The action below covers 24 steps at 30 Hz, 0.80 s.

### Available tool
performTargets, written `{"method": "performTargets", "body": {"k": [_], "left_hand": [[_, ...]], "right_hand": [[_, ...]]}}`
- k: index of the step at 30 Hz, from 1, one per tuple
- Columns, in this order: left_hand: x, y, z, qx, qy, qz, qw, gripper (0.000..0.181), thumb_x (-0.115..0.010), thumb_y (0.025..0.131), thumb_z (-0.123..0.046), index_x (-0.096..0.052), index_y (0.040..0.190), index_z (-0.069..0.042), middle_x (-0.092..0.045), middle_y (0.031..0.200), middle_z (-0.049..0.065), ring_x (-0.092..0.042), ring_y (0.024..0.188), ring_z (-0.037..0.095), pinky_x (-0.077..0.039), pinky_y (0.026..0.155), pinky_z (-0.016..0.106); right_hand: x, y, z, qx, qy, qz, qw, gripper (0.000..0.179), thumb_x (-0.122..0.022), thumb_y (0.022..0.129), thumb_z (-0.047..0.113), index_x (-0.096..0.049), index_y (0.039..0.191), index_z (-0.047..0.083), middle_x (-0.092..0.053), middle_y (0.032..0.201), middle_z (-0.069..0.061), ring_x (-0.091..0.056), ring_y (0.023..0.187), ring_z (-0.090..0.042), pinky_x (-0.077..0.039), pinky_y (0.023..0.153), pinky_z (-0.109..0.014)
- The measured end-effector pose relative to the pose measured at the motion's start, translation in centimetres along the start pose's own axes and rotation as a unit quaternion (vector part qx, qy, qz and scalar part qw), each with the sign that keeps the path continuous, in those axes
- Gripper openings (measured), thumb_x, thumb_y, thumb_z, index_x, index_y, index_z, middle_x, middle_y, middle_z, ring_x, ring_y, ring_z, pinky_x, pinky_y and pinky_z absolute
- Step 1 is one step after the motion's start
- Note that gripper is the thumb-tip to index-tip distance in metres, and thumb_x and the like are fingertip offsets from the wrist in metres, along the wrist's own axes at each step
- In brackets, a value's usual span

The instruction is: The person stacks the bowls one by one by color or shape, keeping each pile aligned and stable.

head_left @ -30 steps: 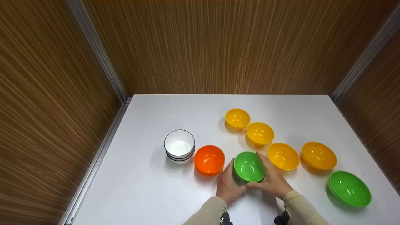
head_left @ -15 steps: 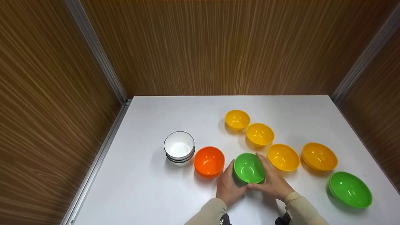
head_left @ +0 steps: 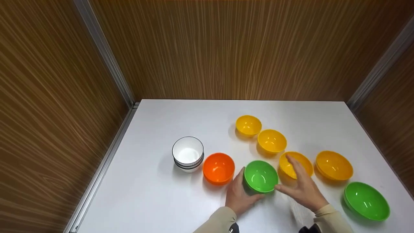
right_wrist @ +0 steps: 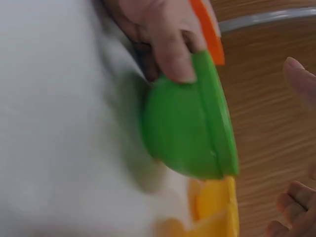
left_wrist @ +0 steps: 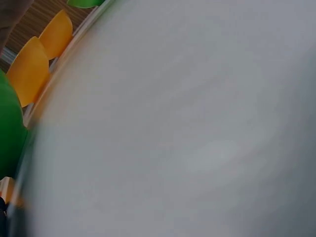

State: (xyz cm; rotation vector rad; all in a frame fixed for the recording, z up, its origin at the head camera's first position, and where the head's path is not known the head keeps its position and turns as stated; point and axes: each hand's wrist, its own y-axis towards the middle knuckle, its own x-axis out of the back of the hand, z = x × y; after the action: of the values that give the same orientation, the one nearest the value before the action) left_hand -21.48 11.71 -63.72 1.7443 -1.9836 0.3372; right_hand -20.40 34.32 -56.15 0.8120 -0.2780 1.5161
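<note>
A green bowl stands at the front middle, its mouth facing up. The left hand curves round its left and near side, and in the right wrist view the thumb of that left hand presses on the bowl's outer wall. A second line runs just under the bowl's rim there. Off to the right of the bowl, the right hand is held with thumb and fingers spread and nothing between them. Its fingers overlap a yellow bowl in the head view. The left wrist view shows mostly blurred white tabletop.
Left of the green bowl are an orange bowl and a stack of white bowls with dark rims. More yellow bowls run diagonally behind, another yellow bowl is at right, and a larger green bowl sits far right. Wood-grain panels enclose the table.
The right hand has let go of the green bowl and moved right, its fingers spreading. The left hand keeps its hold and the bowl stays in place. The head view has shifted slightly.
</note>
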Motion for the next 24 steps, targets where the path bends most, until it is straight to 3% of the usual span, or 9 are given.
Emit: {"method": "performTargets", "body": {"k": [4, 6, 8, 12, 17, 21, 24], "left_hand": [[-0.1, 0.0, 0.1, 0.004, -0.003, -0.001, 1.0, 0.115, -0.083, 0.061, -0.058, -0.026, 0.151, -0.014, -0.039, 0.149, -0.003, -0.038, 0.135, 0.015, -0.03, 0.113, 0.038], [-0.2, 0.0, 0.1, 0.006, -0.004, -0.001, 1.0, 0.114, -0.084, 0.061, -0.056, -0.026, 0.151, -0.015, -0.039, 0.149, -0.003, -0.038, 0.135, 0.015, -0.03, 0.113, 0.038], [-0.2, 0.0, 0.1, 0.008, -0.006, -0.001, 0.9999, 0.114, -0.084, 0.061, -0.055, -0.026, 0.151, -0.015, -0.039, 0.149, -0.003, -0.038, 0.135, 0.015, -0.031, 0.112, 0.038], [-0.1, 0.0, 0.1, 0.011, -0.006, 0.0, 0.9999, 0.114, -0.084, 0.061, -0.055, -0.026, 0.151, -0.017, -0.039, 0.149, -0.004, -0.038, 0.135, 0.015, -0.031, 0.113, 0.038], [-0.2, 0.0, 0.1, 0.016, -0.012, 0.002, 0.9998, 0.116, -0.083, 0.06, -0.059, -0.026, 0.152, -0.018, -0.038, 0.149, -0.005, -0.037, 0.135, 0.014, -0.031, 0.112, 0.038], [-0.3, 0.0, 0.2, 0.008, -0.012, -0.002, 0.9999, 0.115, -0.083, 0.06, -0.058, -0.026, 0.151, -0.017, -0.039, 0.149, -0.004, -0.038, 0.134, 0.015, -0.031, 0.112, 0.039], [-0.4, 0.0, 0.3, -0.001, -0.004, -0.006, 1.0, 0.113, -0.083, 0.062, -0.057, -0.027, 0.151, -0.017, -0.04, 0.148, -0.003, -0.04, 0.133, 0.015, -0.032, 0.112, 0.039]], "right_hand": [[2.6, -0.3, -0.1, -0.009, 0.005, -0.034, 0.9994, 0.104, -0.087, 0.07, 0.018, -0.024, 0.153, 0.013, -0.029, 0.154, -0.014, -0.026, 0.139, -0.023, -0.021, 0.116, -0.044], [3.8, -0.6, -0.3, -0.005, 0.001, -0.053, 0.9986, 0.103, -0.086, 0.07, 0.013, -0.024, 0.153, 0.013, -0.028, 0.154, -0.014, -0.024, 0.139, -0.016, -0.017, 0.115, -0.027], [4.9, -0.9, -0.6, -0.004, -0.005, -0.07, 0.9975, 0.102, -0.085, 0.07, 0.009, -0.024, 0.152, 0.012, -0.028, 0.154, -0.016, -0.024, 0.139, -0.012, -0.014, 0.113, -0.019], [7.0, -1.8, -1.4, -0.023, -0.025, -0.096, 0.9948, 0.102, -0.085, 0.071, 0.01, -0.024, 0.153, 0.013, -0.027, 0.153, -0.02, -0.024, 0.14, -0.024, -0.012, 0.118, -0.039], [9.5, -3.0, -2.8, -0.088, -0.083, -0.114, 0.9861, 0.106, -0.083, 0.076, 0.022, -0.014, 0.154, 0.007, -0.019, 0.153, -0.028, -0.017, 0.138, -0.048, -0.008, 0.112, -0.066], [11.1, -4.1, -4.1, -0.181, -0.146, -0.097, 0.9678, 0.109, -0.077, 0.08, 0.039, -0.005, 0.153, 0.001, -0.008, 0.154, -0.031, -0.011, 0.137, -0.053, -0.01, 0.105, -0.074], [12.1, -5.0, -5.4, -0.223, -0.179, -0.082, 0.9548, 0.113, -0.074, 0.08, 0.046, -0.001, 0.152, -0.002, -0.005, 0.153, -0.034, -0.009, 0.136, -0.055, -0.012, 0.102, -0.075]]}}
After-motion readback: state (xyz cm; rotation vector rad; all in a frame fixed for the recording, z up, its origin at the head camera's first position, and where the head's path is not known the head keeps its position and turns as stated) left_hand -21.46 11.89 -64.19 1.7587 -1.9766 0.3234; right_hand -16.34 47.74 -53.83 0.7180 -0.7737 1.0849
